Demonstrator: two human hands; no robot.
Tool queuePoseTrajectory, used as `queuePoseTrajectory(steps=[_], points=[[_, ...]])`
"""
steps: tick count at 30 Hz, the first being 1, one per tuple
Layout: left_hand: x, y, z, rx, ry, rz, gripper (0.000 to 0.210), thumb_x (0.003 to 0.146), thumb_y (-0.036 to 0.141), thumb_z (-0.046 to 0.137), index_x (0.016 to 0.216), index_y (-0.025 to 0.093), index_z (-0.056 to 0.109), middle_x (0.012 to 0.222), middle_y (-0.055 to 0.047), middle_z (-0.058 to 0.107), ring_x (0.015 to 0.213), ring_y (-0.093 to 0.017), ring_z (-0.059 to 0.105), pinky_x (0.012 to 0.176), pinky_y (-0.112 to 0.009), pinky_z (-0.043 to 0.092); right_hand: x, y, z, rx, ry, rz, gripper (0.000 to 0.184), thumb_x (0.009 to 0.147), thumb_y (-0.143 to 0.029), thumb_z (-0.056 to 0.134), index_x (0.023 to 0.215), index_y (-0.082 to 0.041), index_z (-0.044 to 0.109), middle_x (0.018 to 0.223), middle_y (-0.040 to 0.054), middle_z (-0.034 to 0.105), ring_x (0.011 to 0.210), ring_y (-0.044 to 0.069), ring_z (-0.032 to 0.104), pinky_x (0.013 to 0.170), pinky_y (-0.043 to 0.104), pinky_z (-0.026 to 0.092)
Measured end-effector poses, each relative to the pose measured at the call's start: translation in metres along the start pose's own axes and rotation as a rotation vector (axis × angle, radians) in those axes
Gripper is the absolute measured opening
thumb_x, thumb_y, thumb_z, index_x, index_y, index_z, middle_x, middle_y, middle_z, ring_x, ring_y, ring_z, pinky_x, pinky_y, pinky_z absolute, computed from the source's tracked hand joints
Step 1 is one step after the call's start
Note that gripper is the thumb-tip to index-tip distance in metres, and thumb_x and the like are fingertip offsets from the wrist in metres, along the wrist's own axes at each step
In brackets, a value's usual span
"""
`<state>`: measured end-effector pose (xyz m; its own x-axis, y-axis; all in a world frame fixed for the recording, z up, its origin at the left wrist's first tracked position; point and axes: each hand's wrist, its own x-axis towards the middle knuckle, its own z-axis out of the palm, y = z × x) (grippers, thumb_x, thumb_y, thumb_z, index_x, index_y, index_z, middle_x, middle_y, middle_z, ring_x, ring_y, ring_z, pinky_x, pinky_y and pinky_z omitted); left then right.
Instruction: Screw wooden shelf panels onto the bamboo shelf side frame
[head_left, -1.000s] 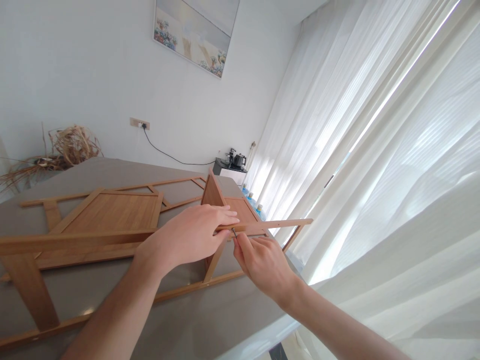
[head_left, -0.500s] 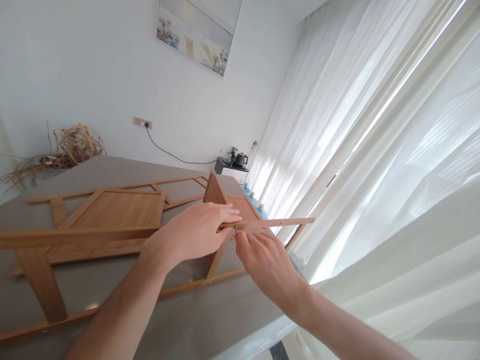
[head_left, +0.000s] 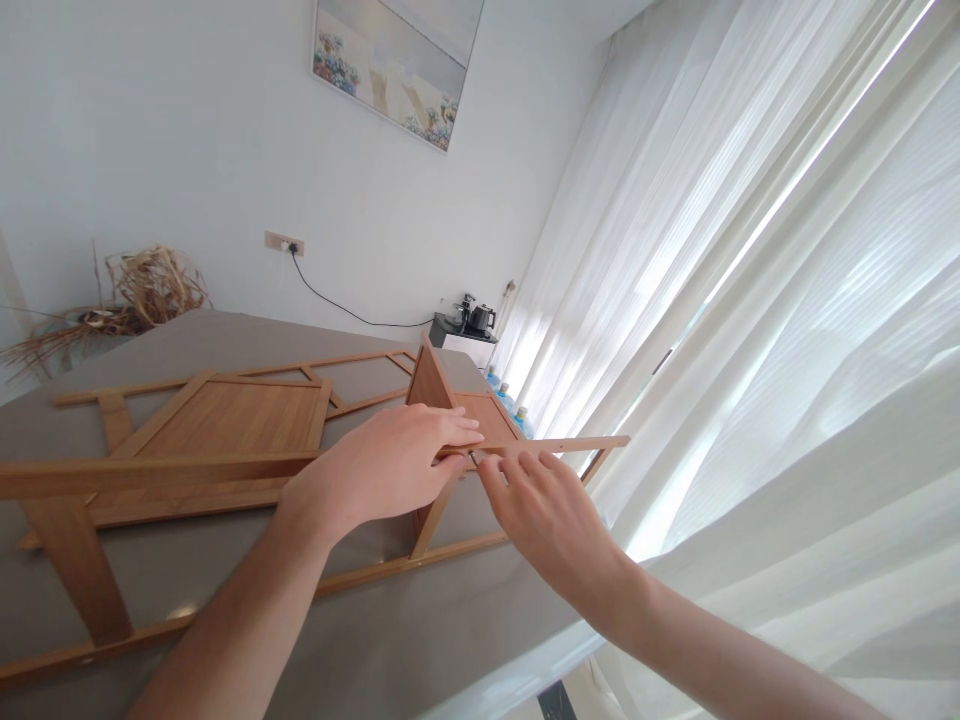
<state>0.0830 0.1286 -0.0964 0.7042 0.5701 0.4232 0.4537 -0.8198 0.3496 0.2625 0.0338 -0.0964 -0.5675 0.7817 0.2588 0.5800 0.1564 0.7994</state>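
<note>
- Two points mattered, I judged: bracing the wooden rail (head_left: 555, 446) firmly and keeping the small metal piece (head_left: 473, 458) square to it.
- The left hand (head_left: 390, 455) pinched the rail, fingers above, thumb below.
- The right hand (head_left: 541, 497) was curled nearly closed, fingertips gripping the metal piece.
- I saw the rail run past both hands, the metal piece between them.

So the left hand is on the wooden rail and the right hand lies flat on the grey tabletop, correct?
Not the right hand: the head view shows it up at the wooden rail, by a small metal piece. The left hand is on the rail, yes.
</note>
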Motion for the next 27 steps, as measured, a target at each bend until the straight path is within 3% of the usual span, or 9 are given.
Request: queuePoseTrajectory(steps=[4, 8, 11, 17, 27], points=[[0.0, 0.0, 0.0, 0.004, -0.009, 0.001, 0.038, 0.093, 0.041, 0.044, 0.125, 0.036, 0.065, 0.136, 0.008, 0.058, 0.13, -0.021, 0.051, 0.109, -0.033, 0.041, 0.001, -0.001, 0.01, 0.148, 0.017, 0.009, 0.023, 0.077, 0.004, 0.051, 0.079, -0.019, 0.051, 0.067, 0.0, 0.052, 0.056, 0.015, 0.049, 0.05, 0.031, 0.029], [-0.001, -0.001, 0.0, 0.032, 0.003, 0.019, 0.038, 0.093, 0.037, 0.044, 0.126, 0.039, 0.063, 0.136, 0.011, 0.058, 0.13, -0.02, 0.051, 0.108, -0.034, 0.042, 0.002, -0.01, 0.024, 0.432, 0.056, 0.16, 0.018, 0.093, -0.011, 0.047, 0.078, -0.02, 0.048, 0.055, -0.0043, 0.049, 0.044, 0.012, 0.044, 0.045, 0.028, 0.021], [-0.001, -0.001, 0.001, 0.043, 0.003, 0.025, 0.038, 0.093, 0.035, 0.044, 0.125, 0.039, 0.064, 0.135, 0.011, 0.058, 0.13, -0.02, 0.051, 0.107, -0.032, 0.042, 0.002, -0.021, 0.026, 0.606, 0.044, 0.301, 0.021, 0.102, -0.023, 0.039, 0.085, -0.02, 0.051, 0.055, -0.0047, 0.054, 0.041, 0.011, 0.048, 0.047, 0.024, 0.027], [0.0, -0.003, 0.002, 0.032, 0.005, 0.017, 0.037, 0.094, 0.037, 0.044, 0.126, 0.038, 0.063, 0.137, 0.01, 0.058, 0.13, -0.019, 0.051, 0.109, -0.032, 0.04, 0.002, -0.037, 0.029, 0.906, 0.074, 0.424, 0.026, 0.103, -0.02, 0.031, 0.088, -0.021, 0.052, 0.058, -0.0055, 0.059, 0.039, 0.009, 0.053, 0.044, 0.021, 0.03], [-0.001, -0.003, 0.002, 0.045, 0.007, 0.017, 0.037, 0.095, 0.038, 0.043, 0.127, 0.036, 0.063, 0.137, 0.009, 0.058, 0.13, -0.02, 0.051, 0.107, -0.031, 0.042, -0.001, -0.04, 0.046, 0.768, 0.205, 0.381, 0.028, 0.103, -0.025, 0.036, 0.079, -0.02, 0.05, 0.053, -0.0039, 0.056, 0.042, 0.009, 0.052, 0.045, 0.021, 0.029]])
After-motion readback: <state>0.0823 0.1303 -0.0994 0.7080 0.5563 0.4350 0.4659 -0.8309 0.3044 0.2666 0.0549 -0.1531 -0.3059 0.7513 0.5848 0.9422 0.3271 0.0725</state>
